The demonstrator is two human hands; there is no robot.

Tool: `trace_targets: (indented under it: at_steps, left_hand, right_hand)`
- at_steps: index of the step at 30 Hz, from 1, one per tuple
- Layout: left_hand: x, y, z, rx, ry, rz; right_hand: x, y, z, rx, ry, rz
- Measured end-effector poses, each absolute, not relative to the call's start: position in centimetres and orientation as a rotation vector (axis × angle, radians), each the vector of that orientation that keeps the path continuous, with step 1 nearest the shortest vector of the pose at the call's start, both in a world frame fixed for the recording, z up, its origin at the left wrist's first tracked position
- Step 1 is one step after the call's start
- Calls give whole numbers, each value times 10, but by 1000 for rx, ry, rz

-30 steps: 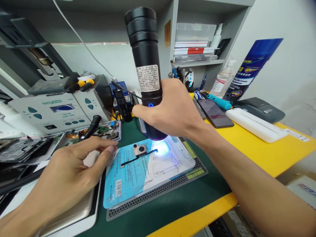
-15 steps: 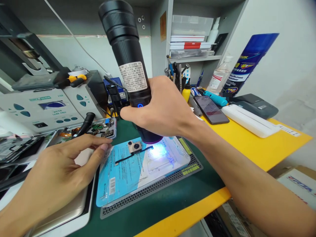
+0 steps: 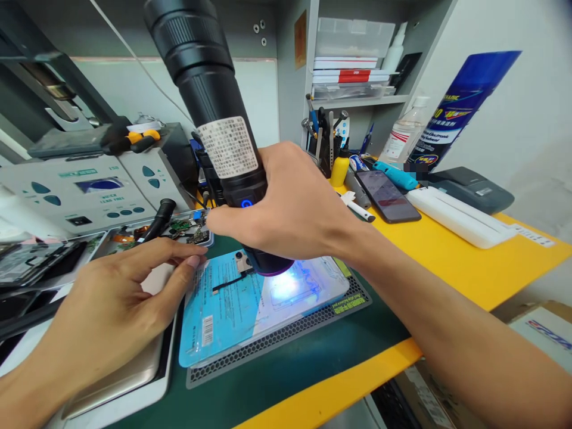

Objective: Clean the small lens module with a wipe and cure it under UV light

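Observation:
My right hand (image 3: 290, 205) is wrapped around a black flashlight (image 3: 218, 107) with a white printed label and a lit blue power button. Its head points down, casting a bluish-violet glow onto a flat blue-and-white package (image 3: 227, 322). On the package lies a small camera module (image 3: 243, 262) with a thin black flex cable (image 3: 229, 284); the flashlight's head partly covers it. My left hand (image 3: 129, 292) is closed, thumb and forefinger together at the package's far left corner.
Under the package is a dark honeycomb-edged mat (image 3: 286, 336). Left stand a soldering station (image 3: 102, 190), a parts tray (image 3: 210, 238) and a gold-backed device (image 3: 118, 375). On the right are a phone (image 3: 388, 196), a white bar-shaped device (image 3: 465, 217) and a blue spray can (image 3: 465, 113).
The flashlight has come down slightly and tilted more, its upper end going left; it now hides part of the camera module. My left hand stays at the package corner.

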State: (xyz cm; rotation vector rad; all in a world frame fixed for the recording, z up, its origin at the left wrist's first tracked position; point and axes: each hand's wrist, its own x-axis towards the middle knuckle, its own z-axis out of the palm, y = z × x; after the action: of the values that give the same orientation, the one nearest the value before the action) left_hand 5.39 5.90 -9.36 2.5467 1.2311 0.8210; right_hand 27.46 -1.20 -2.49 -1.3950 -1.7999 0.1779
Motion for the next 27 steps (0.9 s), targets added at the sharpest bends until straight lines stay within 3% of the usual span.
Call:
trace_targets:
  at_steps: [17, 27]
  left_hand:
    - [60, 56, -80, 2643, 821, 876]
    - [59, 55, -78, 2590, 834, 818]
  right_hand:
    - [245, -13, -35, -1279, -1706, 141]
    - [236, -14, -37, -1221, -1661, 182]
